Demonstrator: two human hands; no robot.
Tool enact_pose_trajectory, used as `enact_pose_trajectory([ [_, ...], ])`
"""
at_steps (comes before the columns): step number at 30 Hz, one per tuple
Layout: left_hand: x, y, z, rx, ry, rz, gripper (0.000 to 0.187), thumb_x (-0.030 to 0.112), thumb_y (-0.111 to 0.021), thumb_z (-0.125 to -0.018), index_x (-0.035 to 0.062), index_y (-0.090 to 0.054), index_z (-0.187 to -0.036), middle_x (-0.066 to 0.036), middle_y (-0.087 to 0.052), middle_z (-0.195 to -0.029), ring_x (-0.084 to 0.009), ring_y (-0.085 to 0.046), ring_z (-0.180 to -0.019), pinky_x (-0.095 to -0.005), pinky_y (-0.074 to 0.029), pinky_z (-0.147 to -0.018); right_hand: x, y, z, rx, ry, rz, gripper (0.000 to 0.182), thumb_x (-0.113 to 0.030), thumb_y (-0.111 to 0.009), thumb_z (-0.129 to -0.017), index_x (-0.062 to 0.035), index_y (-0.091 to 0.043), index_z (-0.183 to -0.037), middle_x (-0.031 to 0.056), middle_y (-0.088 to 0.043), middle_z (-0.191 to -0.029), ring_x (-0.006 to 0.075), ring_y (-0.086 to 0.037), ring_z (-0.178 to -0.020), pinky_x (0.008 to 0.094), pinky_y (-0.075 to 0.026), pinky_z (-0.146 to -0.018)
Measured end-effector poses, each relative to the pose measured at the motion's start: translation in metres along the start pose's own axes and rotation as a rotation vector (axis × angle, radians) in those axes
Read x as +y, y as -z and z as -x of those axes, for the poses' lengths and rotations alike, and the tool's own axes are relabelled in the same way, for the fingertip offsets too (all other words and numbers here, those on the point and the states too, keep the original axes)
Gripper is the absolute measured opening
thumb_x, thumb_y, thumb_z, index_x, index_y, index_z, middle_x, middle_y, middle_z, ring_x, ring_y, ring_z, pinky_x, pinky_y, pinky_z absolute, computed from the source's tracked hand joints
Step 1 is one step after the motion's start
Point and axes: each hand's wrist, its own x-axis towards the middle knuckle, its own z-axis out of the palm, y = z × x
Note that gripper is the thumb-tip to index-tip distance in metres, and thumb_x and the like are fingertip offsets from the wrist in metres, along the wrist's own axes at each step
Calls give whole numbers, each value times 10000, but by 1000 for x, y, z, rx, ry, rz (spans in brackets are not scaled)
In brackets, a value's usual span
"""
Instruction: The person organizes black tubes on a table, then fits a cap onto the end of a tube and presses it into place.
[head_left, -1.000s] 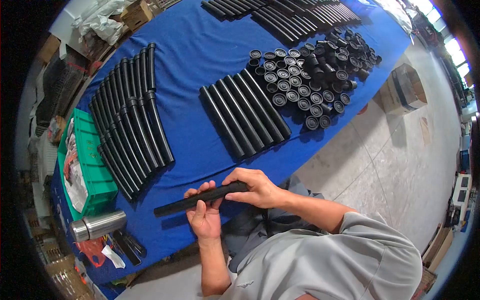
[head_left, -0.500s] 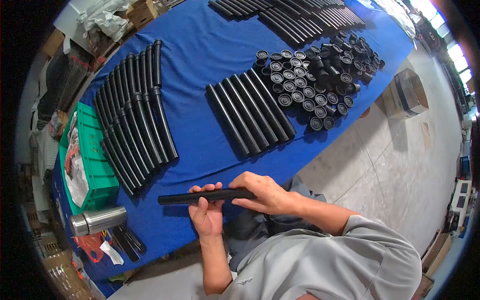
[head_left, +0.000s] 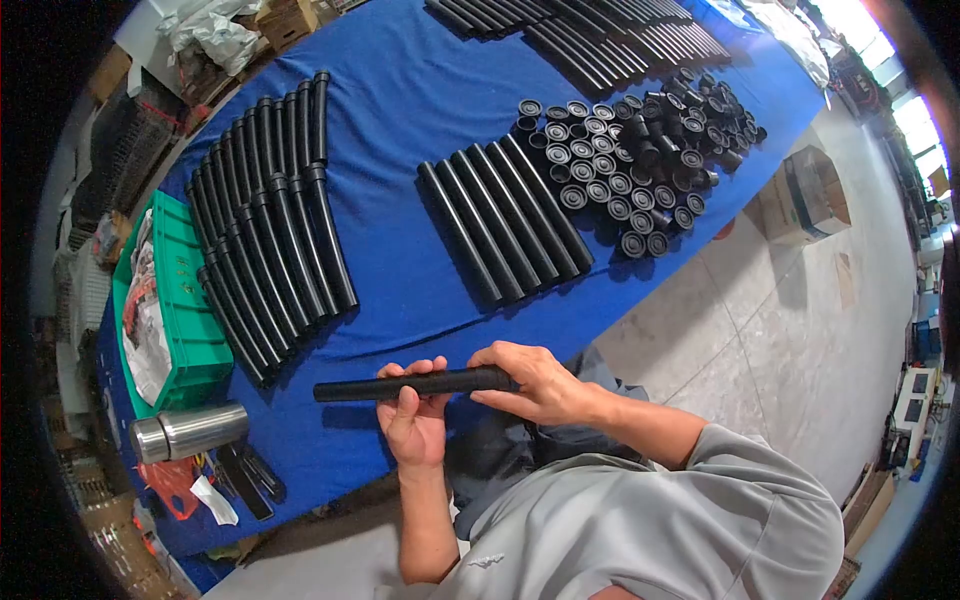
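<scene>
A black plastic tube [head_left: 350, 389] lies level across my hands above the table's near edge. My left hand [head_left: 414, 425] holds it from below near the middle, thumb on the near side and fingertips over the far side. At the tube's right end, my right hand [head_left: 540, 385] grips with fingers over the top and thumb underneath. That end looks slightly wider, but my fingers partly hide it. Beyond my hands lies a row of several bare black tubes [head_left: 505, 225]. Many round black end caps [head_left: 620, 184] are spread to their right.
On the left, black tubes with collared ends [head_left: 275, 215] lie in overlapping rows. A green crate [head_left: 195, 330], a steel flask [head_left: 200, 430] and a dark phone-like slab [head_left: 243, 482] stand near the left edge. More tubes [head_left: 590, 50] lie at the back; a cardboard box [head_left: 805, 200] is on the floor.
My right hand has shifted slightly and its thumb has opened a little from the tube, showing more of the wider right end. The view has moved slightly.
</scene>
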Motion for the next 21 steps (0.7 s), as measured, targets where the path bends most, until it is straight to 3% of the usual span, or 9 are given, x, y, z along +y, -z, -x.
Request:
enact_pose_trajectory([
  [4, 0, -6, -1, 26, -6, -2, 355, 60, -685, -963, 84, -521, -1277, -231, -651, -1250, -400, -626, -1235, -530, -617, -958, 6, -7, -5, 139, 224, 106, 378, -154, -777, -900, -22, -593, -1203, 147, -648, -983, 329, -637, -844, 418, -499, -711],
  [7, -2, 5, 0, -7, -4, 17, 358, 56, -693, -956, 80, -526, -1273, -235, -645, -1263, -403, -620, -1244, -538, -613, -964, -5, -1, -4, 116, 146, 45, 375, -153, -786, -894, -19, -603, -1192, 142, -649, -969, 311, -642, -840, 402, -503, -719],
  [10, -1, -1, -1, -6, 3, 33, 357, 52, -697, -952, 74, -527, -1266, -235, -648, -1256, -405, -622, -1240, -543, -612, -963, -10, 4, -3, 23, -71, 2, 366, -162, -798, -885, -17, -618, -1170, 138, -651, -957, 296, -644, -830, 392, -504, -724],
  [16, 0, 3, 0, -12, 5, 48, 349, 46, -691, -958, 70, -525, -1264, -235, -663, -1224, -410, -646, -1202, -548, -612, -961, -4, -2, -1, 74, 42, 4, 356, -164, -803, -882, -19, -629, -1157, 129, -654, -938, 280, -642, -814, 381, -492, -699],
  [19, -1, 4, 1, -22, 2, 43, 349, 46, -690, -958, 69, -523, -1264, -236, -666, -1220, -411, -648, -1199, -549, -609, -964, -7, 3, -2, 34, -24, -19, 353, -148, -804, -878, -20, -629, -1157, 131, -656, -944, 283, -648, -827, 381, -499, -705],
  [21, -1, 4, 0, -40, -4, 41, 348, 48, -690, -959, 70, -523, -1263, -235, -666, -1221, -410, -643, -1207, -553, -604, -969, -15, 6, -4, -25, -181, -111, 361, -146, -810, -872, -20, -629, -1158, 137, -661, -959, 290, -655, -839, 384, -510, -720],
])
